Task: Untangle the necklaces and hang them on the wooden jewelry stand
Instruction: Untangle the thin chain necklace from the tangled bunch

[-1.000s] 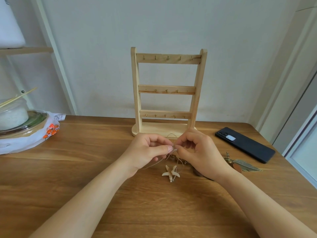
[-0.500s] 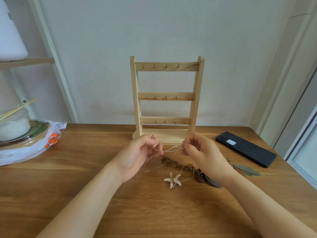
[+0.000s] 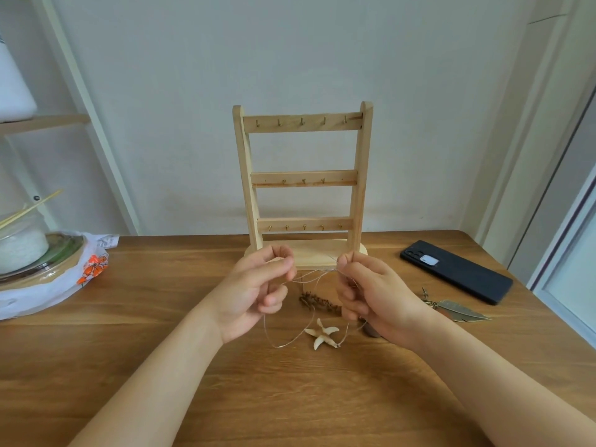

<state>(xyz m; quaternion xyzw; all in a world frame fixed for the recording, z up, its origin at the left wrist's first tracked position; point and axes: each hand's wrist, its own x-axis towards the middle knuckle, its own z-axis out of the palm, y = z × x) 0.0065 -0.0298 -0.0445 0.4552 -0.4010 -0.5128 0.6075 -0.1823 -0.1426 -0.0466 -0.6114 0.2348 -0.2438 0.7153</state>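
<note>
status: early. left hand [image 3: 254,295] & right hand [image 3: 375,296] fingers each pinch the thin cord necklace [image 3: 325,271], stretched btwn them above bench [image 3: 161,301]; starfish pendant [image 3: 322,333] on bench. stand [image 3: 303,179] hooks bare: 0 hung. brown chain [image 3: 317,303] not yet handled.

The jewelry stand [image 3: 303,179] is pale wood with brass-coloured hooks [image 3: 302,121], the table [image 3: 290,398] grained warm brown, the starfish pendant [image 3: 321,333] cream on a beige cord [image 3: 327,271], the braided necklace [image 3: 317,303] dark brown, the feather pendant [image 3: 462,311] bronze, the phone [image 3: 456,271] black, the plastic bag [image 3: 64,282] white with orange print.
</note>
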